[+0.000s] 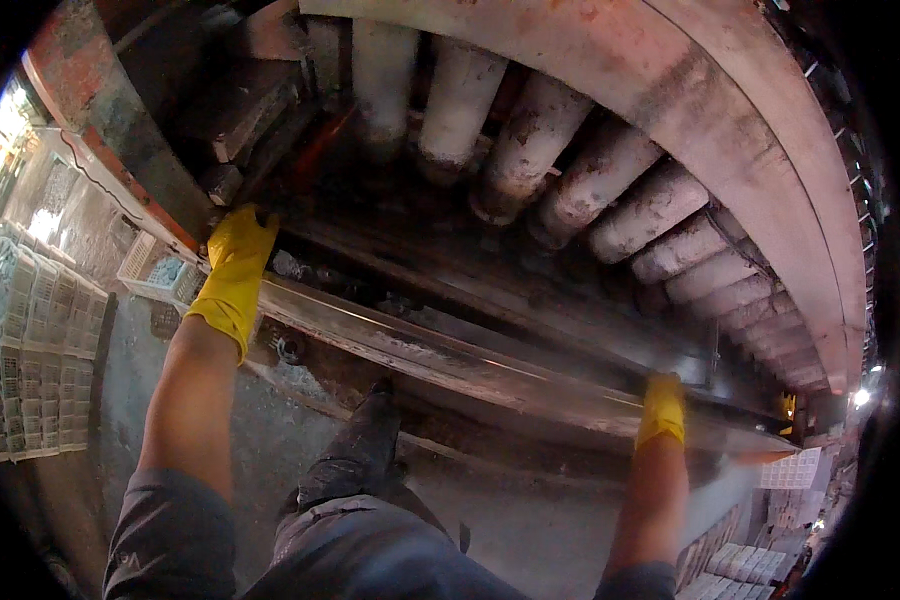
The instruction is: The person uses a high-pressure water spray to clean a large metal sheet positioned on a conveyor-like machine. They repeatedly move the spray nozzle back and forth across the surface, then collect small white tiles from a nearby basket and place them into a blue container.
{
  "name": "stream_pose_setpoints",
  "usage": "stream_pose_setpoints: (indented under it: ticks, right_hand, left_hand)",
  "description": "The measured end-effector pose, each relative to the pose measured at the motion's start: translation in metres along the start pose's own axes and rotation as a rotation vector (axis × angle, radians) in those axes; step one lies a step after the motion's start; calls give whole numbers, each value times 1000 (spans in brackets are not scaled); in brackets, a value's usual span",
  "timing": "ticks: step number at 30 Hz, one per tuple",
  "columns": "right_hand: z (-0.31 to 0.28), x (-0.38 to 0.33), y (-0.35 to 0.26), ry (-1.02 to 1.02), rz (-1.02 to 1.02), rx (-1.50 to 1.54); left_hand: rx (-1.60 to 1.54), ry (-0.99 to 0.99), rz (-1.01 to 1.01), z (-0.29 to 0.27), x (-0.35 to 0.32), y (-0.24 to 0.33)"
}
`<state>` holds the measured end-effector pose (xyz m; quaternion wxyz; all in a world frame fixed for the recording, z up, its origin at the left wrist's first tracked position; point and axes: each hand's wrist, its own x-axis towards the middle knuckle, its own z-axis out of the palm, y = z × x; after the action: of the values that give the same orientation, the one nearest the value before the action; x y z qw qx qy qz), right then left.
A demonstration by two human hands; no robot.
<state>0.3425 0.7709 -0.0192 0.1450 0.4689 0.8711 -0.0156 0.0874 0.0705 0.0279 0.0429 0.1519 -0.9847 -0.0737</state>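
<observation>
A long, dark metal plate (490, 300) runs from the left toward the lower right under a row of pale cylinders. My left hand (242, 242), in a yellow rubber glove, is closed at the plate's left end, beside a rusty upright. Farther right, my right hand (662, 405), gloved the same way, is closed over the plate's near edge; its fingertips are mostly hidden. Just in front of the plate lies a worn metal rail (420, 350), passing between my two arms.
Thick pale cylinders (530, 145) hang close above the plate, under a heavy curved beam (610, 60). Stacked plastic crates (40, 350) stand at left, and a smaller crate (160, 270) sits near my left wrist. White trays (740, 565) are piled at lower right.
</observation>
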Motion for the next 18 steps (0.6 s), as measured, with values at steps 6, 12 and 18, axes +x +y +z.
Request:
stream_pose_setpoints:
  ticks: [6, 12, 18]
  right_hand:
    - [-10, 9, -18, 0, -3, -19]
    - [-12, 13, -22, -10, -9, -29]
    - [-10, 19, -20, -2, -7, -42]
  left_hand:
    - [-31, -57, -4, 4, 13, 1]
    - [-41, -8, -30, -2, 11, 10]
    - [-41, -24, -26, 5, 16, 11]
